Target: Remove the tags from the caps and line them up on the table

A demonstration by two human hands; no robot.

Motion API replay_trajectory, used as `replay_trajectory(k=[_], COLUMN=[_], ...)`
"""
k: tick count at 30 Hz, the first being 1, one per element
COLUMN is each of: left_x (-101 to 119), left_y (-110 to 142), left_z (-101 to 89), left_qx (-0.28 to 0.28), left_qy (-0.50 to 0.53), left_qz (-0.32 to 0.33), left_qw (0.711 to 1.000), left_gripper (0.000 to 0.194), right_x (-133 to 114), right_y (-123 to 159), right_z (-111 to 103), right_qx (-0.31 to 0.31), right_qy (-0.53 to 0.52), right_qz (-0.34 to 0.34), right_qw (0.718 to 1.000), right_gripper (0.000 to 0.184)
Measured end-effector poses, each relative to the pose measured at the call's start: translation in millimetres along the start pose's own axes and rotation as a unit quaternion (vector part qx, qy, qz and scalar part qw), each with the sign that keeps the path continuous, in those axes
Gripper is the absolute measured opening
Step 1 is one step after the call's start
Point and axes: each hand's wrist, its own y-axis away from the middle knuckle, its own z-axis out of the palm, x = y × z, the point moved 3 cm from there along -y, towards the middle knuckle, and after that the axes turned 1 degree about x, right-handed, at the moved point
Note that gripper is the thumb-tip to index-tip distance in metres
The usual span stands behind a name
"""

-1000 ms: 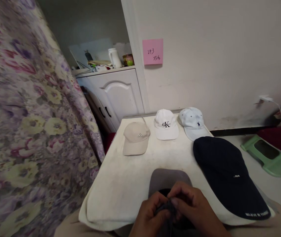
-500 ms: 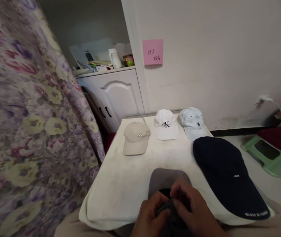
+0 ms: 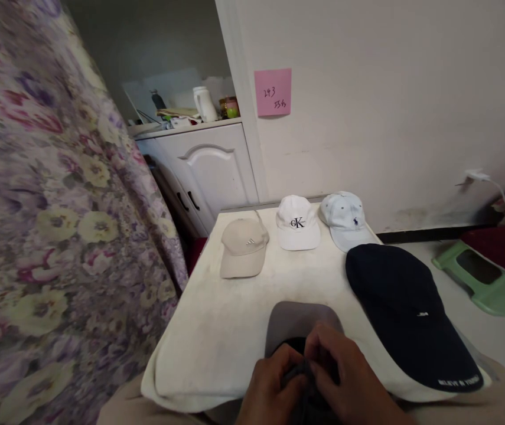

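Gray cap (image 3: 299,317) in both hands (image 3: 274,383), near cloth (image 3: 210,348) edge, open room leftward

Home room; floral curtain (image 3: 66,248); panelled cupboard (image 3: 212,171); white jug (image 3: 205,104); plastic stool (image 3: 491,289)

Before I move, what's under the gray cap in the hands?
The cream-covered table shows beyond and beside the gray cap. What lies directly beneath is covered by the cap; the left hand and right hand hide its near part.
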Motion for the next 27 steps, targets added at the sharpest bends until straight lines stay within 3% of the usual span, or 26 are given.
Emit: replay_trajectory(k=[5, 10, 19, 27], left_x=[0.0, -1.8, -0.1, 3.4], left_y=[-0.5, -1.9, -1.8, 0.6], left_z=[-0.2, -0.1, -0.1, 0.9], left_qx=[0.001, 0.009, 0.008, -0.008], left_qy=[-0.011, -0.018, -0.033, -0.071], left_qz=[-0.009, -0.002, -0.006, -0.023], left_qw=[1.0, 1.0, 0.999, 0.997], left_gripper=[0.014, 0.008, 0.01, 0.015], right_x=[4.3, 3.7, 4.4, 4.6], right_y=[-0.3, 0.1, 0.8, 1.7], right_z=[-4.7, -8.5, -7.1, -6.0], right_qx=[-0.013, -0.024, -0.019, -0.027], right_qy=[0.001, 0.004, 0.003, 0.0], right_qz=[0.028, -0.018, -0.029, 0.017], right_qw=[1.0, 1.0, 0.999, 0.999], right_gripper=[0.021, 0.026, 0.028, 0.028])
